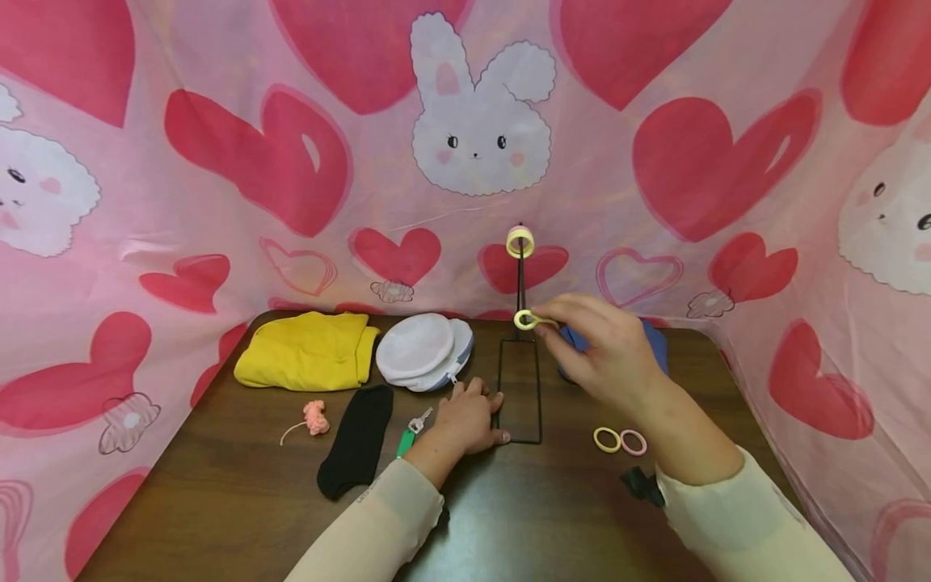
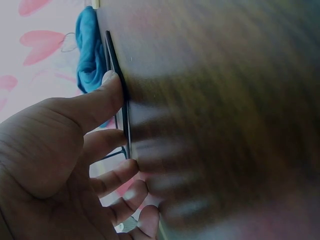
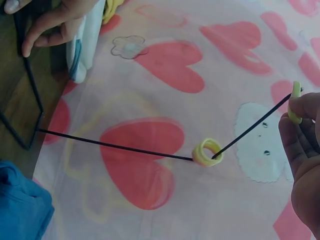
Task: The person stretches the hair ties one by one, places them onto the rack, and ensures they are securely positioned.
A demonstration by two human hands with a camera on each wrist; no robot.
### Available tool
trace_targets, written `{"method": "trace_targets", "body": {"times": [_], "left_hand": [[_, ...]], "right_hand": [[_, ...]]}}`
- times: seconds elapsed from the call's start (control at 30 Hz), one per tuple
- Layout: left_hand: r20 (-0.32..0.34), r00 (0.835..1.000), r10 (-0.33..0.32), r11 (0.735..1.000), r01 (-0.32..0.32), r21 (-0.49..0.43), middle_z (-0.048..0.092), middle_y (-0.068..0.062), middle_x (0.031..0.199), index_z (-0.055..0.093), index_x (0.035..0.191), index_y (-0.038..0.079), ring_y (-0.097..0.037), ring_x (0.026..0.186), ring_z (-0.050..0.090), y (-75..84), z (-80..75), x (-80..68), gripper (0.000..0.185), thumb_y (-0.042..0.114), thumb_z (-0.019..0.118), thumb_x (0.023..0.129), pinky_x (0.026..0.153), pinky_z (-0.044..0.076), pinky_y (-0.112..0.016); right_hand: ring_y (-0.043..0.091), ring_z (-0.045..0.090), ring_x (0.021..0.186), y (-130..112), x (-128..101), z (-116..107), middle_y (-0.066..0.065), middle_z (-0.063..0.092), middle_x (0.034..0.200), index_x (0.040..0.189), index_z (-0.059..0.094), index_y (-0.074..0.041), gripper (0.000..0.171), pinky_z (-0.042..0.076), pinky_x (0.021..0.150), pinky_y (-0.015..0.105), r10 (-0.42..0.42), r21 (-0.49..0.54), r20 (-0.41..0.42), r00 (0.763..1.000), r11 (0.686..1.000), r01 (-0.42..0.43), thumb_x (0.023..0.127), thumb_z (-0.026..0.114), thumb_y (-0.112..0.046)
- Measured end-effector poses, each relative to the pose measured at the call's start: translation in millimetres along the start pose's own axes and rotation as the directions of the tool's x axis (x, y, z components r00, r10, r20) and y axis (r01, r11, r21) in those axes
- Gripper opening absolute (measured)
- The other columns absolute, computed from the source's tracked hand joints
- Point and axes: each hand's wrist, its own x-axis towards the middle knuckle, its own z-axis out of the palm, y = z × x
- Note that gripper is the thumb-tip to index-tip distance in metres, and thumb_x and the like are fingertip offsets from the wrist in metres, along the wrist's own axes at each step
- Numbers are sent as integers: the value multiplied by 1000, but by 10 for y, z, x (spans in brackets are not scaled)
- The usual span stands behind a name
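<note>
A black wire stand (image 1: 540, 396) has a rectangular base on the table and an upright with a long slanting arm. Yellow rings (image 1: 520, 242) hang at the bend of that arm. My right hand (image 1: 611, 347) pinches a yellow hair tie-like ring (image 1: 524, 320) between thumb and finger at the arm's free end. In the right wrist view the tip appears to pass through this ring (image 3: 296, 102). With spread fingers, my left hand (image 1: 465, 416) rests on the left side of the base, thumb and fingertips touching the wire (image 2: 116, 65).
A yellow ring (image 1: 607, 440) and a pink ring (image 1: 634, 442) lie at right. Behind the right hand is blue cloth (image 1: 657, 343). Leftward lie yellow cloth (image 1: 305, 352), a white round item (image 1: 418, 347), a black sock (image 1: 356, 440), a key (image 1: 419, 422) with green tag, and a pink knitted piece (image 1: 316, 418).
</note>
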Motion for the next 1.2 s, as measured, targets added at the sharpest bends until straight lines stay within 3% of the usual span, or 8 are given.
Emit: {"method": "trace_targets", "body": {"times": [0.1, 0.27, 0.53, 1.2], "left_hand": [[6, 1000, -1, 1000, 1, -1, 47, -4, 147, 54, 153, 31, -33, 132, 43, 4, -5, -5, 75, 61, 75, 88, 94, 46, -55], [7, 1000, 3, 1000, -3, -6, 47, -4, 147, 53, 154, 31, -33, 132, 43, 5, -11, -7, 75, 61, 74, 88, 93, 46, -54], [-9, 1000, 2, 1000, -3, -11, 47, -4, 147, 54, 153, 31, -33, 132, 43, 8, 4, -11, 74, 59, 75, 88, 93, 46, -54], [-3, 1000, -5, 1000, 5, 13, 46, -4, 148, 52, 154, 33, -33, 133, 42, 9, 17, -2, 75, 62, 73, 89, 95, 46, -55]], "right_hand": [[18, 72, 92, 80, 10, 37, 3, 76, 104, 110, 79, -9, 18, 56, 83, 32, 19, -19, 17, 1000, 1000, -18, 95, 77, -19], [19, 72, 94, 232, 36, 93, 5, 75, 105, 111, 79, -8, 26, 57, 82, 39, 57, -55, 51, 997, 997, -54, 86, 82, -5], [21, 71, 85, 478, 123, 215, 8, 72, 107, 113, 79, -5, 27, 59, 73, 41, 111, -90, 54, 992, 990, -106, 86, 82, -2], [28, 73, 86, 955, 322, 495, 17, 65, 117, 121, 74, 0, 32, 59, 80, 44, 233, -67, 30, 972, 971, -231, 90, 77, 0]]}}
